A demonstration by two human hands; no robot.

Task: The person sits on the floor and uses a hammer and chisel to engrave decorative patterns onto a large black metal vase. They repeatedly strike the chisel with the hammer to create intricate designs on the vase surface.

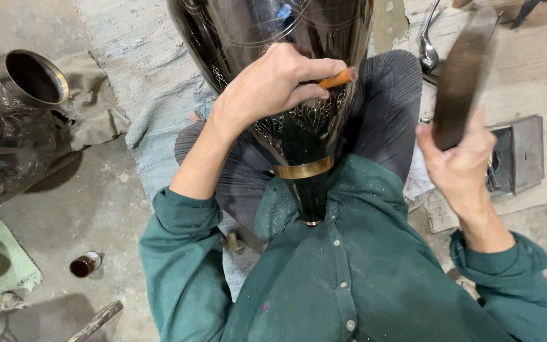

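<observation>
Bare grey concrete floor [96, 190], dusty and pitted, across the left of the frame. At far left, a large dark embossed metal urn [7, 120] lying tilted, brass-rimmed mouth open toward upper centre; below it, a green woven mat [1, 266] with frayed edge. Near lower left, a small brown glass bottle [85, 264] on its side, and a grey bar [96, 321] at the bottom edge; open floor between them. Further right, a pale blue ribbed rug [140, 82] running from top edge down under grey-trousered knees. At centre, a tall glossy black engraved metal vase [299, 126], fine scrollwork cut into smooth curved wall, brass band near the narrow end, resting across the lap against a green shirt. Left hand [273, 82] pressed on the vase, grip closed around a short orange-handled chisel [340, 78], tip against the engraving. At right, right hand [457, 158] raised, grip wrapped tight on a dark flat wooden mallet [463, 69], blurred. Behind, a pale worn wooden board [539, 69] with a shiny metal spoon-shaped tool [430, 44] and a dark flat metal block [520, 155] near its edge.
</observation>
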